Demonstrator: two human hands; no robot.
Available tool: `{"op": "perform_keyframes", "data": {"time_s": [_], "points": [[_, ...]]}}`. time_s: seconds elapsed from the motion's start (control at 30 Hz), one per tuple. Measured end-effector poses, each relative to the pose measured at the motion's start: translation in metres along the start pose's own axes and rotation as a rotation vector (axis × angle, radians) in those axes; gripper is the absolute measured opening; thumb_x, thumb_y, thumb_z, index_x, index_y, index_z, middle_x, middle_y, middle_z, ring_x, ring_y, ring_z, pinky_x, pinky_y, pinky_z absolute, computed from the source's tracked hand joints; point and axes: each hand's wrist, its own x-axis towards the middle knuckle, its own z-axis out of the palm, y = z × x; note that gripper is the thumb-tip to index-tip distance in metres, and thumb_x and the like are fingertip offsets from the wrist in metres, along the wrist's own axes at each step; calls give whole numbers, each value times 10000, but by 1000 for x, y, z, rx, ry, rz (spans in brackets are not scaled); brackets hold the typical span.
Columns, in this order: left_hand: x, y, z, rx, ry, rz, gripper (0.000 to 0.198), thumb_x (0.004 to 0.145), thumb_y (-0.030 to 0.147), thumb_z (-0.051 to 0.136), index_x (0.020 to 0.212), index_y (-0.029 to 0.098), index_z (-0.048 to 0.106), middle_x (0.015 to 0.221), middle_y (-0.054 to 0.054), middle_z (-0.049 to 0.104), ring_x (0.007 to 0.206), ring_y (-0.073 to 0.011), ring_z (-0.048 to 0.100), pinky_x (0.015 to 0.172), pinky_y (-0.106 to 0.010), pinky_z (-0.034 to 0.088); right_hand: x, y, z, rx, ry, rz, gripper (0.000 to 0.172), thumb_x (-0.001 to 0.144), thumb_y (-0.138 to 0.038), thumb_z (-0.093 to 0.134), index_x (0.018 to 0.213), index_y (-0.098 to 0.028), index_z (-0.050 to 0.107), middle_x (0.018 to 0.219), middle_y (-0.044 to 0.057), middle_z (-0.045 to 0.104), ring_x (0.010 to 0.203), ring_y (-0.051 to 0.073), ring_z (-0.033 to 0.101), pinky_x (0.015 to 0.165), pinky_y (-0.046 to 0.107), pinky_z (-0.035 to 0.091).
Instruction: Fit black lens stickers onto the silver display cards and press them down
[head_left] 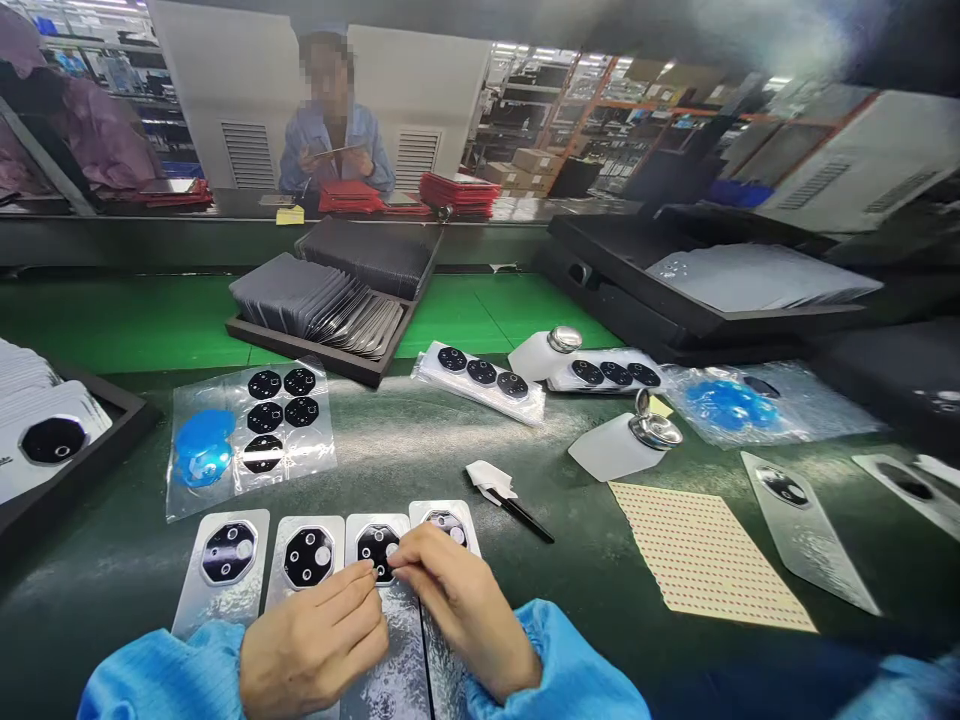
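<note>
Several silver phone back covers (390, 640) lie side by side in front of me, each with a black octagonal camera plate (308, 557) near its top. My left hand (319, 635) rests low over the second and third covers, thumb and fingers pinched by the third cover's camera plate (377, 548). From the right, my right hand (459, 600) reaches over the fourth cover, finger and thumb pinched at that same plate's right edge. Whatever the fingertips hold is too small or hidden to make out. A black-handled tool with a white wrapped tip (517, 508) lies beyond my right hand.
A plastic sheet with black plates (262, 418) lies left of two pump bottles (619, 447). A yellow sticker sheet (709, 555) and another cover (806, 530) lie right. Black trays of covers (307, 355) stand behind. Across the bench sits a co-worker (334, 140).
</note>
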Motion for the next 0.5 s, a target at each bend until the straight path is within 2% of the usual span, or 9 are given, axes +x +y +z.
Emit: {"op": "perform_keyframes", "data": {"time_s": [0.1,0.2,0.3,0.5], "points": [[-1,1,2,4,4,-1,166,882,31,479,863,65,641,828,-77,670,835,-193,686,1016,-377,512,-4,-2,15,-222,47,-79,177,929,-74,432,897,-178,572,881,62,577,799,175,554,660,289,493],[-2,0,3,15,14,1,156,876,35,483,850,72,632,829,-77,663,848,-194,680,1036,-374,488,-7,-2,17,-389,90,-147,177,937,-78,429,916,-182,571,964,81,577,862,193,527,726,322,484],[-2,0,2,21,13,3,163,877,37,471,851,83,624,822,-71,657,847,-187,676,1041,-364,476,-8,-3,17,-456,71,-167,198,966,-112,407,936,-198,583,1030,84,599,940,204,523,818,335,463],[-1,2,2,24,-3,1,161,882,48,462,825,98,604,807,-71,649,842,-187,674,1029,-359,477,-8,-1,21,-509,37,-199,250,978,-123,369,932,-206,600,1055,81,614,954,211,522,808,353,426]]}}
